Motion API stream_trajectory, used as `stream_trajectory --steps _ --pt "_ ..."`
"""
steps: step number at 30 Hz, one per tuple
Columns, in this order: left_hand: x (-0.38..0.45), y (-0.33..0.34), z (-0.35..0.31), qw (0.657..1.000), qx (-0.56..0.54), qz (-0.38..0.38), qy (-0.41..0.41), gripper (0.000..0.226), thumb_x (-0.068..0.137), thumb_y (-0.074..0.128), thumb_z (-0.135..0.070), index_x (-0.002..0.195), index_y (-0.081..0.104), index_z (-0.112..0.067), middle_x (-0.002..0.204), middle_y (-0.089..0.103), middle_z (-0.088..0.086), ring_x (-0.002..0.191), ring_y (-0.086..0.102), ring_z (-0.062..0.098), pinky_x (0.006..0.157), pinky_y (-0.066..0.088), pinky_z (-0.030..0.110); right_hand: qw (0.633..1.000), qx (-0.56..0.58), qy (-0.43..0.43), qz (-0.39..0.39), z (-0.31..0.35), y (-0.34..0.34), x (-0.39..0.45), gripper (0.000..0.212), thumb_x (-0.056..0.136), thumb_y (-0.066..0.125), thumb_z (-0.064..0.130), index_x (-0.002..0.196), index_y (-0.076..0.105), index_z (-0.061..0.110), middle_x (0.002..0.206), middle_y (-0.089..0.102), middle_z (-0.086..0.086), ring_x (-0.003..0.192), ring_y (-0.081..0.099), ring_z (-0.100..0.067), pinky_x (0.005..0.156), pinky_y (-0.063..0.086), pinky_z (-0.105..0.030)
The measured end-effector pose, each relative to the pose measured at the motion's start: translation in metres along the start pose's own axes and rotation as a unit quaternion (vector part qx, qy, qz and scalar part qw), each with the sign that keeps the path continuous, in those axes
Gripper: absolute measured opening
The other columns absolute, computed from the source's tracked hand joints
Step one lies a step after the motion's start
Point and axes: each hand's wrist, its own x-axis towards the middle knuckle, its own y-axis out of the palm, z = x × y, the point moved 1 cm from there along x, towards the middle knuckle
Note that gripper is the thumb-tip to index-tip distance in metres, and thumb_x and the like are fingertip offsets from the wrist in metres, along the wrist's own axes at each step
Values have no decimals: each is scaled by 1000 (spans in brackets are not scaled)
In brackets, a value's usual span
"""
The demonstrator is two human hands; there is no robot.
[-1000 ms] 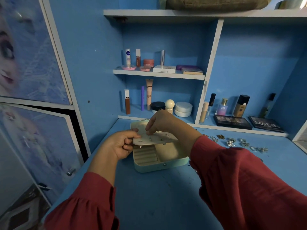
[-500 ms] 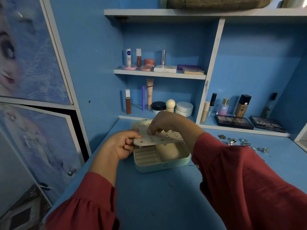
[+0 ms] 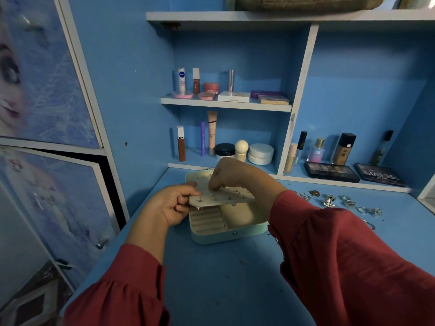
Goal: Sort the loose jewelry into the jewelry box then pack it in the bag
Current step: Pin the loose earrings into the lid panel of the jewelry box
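Left hand (image 3: 170,204) pinches the earring panel (image 3: 219,198) level over the open jewelry box (image 3: 229,231); right hand (image 3: 231,176) pinches a stud into it. Tilt it and studs slide off. Loose jewelry (image 3: 341,202) waits at 3 o'clock.

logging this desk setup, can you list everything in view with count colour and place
jewelry box: 1, mint green, open, middle of desk
earring panel: 1, cream, held over the box, studs pinned in it
loose jewelry: several pieces, silver and gold, on desk right of box
desk: 1, blue
cosmetics: many tubes, jars and compacts, mixed colours, on the shelves behind
palettes: 2, black, low right shelf
cabinet doors: 2, pale blue cartoon print, left; lower one ajar
bag: 1, brownish, top shelf, mostly cut off
sleeves: 2, dark red
left hand: holds the panel's left end
right hand: fingertips pinching at the panel's top
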Motion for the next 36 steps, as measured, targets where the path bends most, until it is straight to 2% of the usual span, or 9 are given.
stream_trajectory --steps 3,7,10,15,17,20,23,27,36 --pt "0 0 0 1000 2 0 2 23 88 50 7 102 56 -11 49 44 -4 25 28 2 25 18 10 1000 -10 -12 14 1 -2 -2 29 83 69 20 105 70 1 92 61 -8 82 54 -17 73 45 -27" --pt "2 0 0 1000 0 -2 1 23 88 50 6 102 57 -11 50 43 -4 25 28 2 25 18 10 999 -18 -21 33 2 -6 -5 29 85 68 22 108 70 4 88 62 -4 80 53 -15 63 42 -22" --pt "1 1 0 1000 -6 -2 1 21 88 50 6 98 57 -11 57 43 -3 24 29 2 25 18 10 999 -6 -17 44 0 -9 -4 28 87 66 22 107 70 4 101 70 -10 84 56 -16 66 43 -23" --pt "0 1 0 1000 -7 -2 -1 22 88 51 7 100 56 -11 55 44 -2 24 30 2 24 19 10 999 -16 -32 21 -2 -6 -4 26 86 65 20 104 71 2 105 71 -11 94 63 -21 88 50 -32" --pt "0 1 -1 1000 -3 -2 -2 23 88 51 6 103 56 -11 60 44 -1 25 30 2 25 19 10 999 -26 -41 20 0 -4 -4 25 86 65 19 104 70 2 106 70 -11 99 63 -23 90 49 -34" --pt "-1 1 -1 1000 1 -2 0 24 87 51 6 103 57 -11 63 42 -1 25 29 2 25 19 10 998 -32 -49 27 1 -3 -4 25 87 63 19 107 69 4 107 68 -9 95 59 -21 88 49 -34" --pt "-1 1 -1 1000 -1 -5 2 23 88 50 7 102 57 -10 53 42 -3 25 28 2 25 18 10 998 -36 -51 28 1 -1 -3 25 88 62 19 108 69 5 107 67 -8 92 57 -18 82 47 -30" --pt "-4 2 -1 1000 4 -6 3 24 88 50 7 103 56 -10 41 39 -5 24 28 2 26 18 10 997 -49 -47 33 2 0 -1 26 89 61 20 108 69 4 109 68 -10 93 58 -19 83 47 -31" --pt "-10 6 -3 1000 -9 -17 4 18 90 47 4 97 56 -10 37 38 -7 23 27 3 26 17 9 995 -74 -57 16 2 2 0 28 89 61 21 106 69 0 107 68 -14 83 54 -17 71 43 -26"
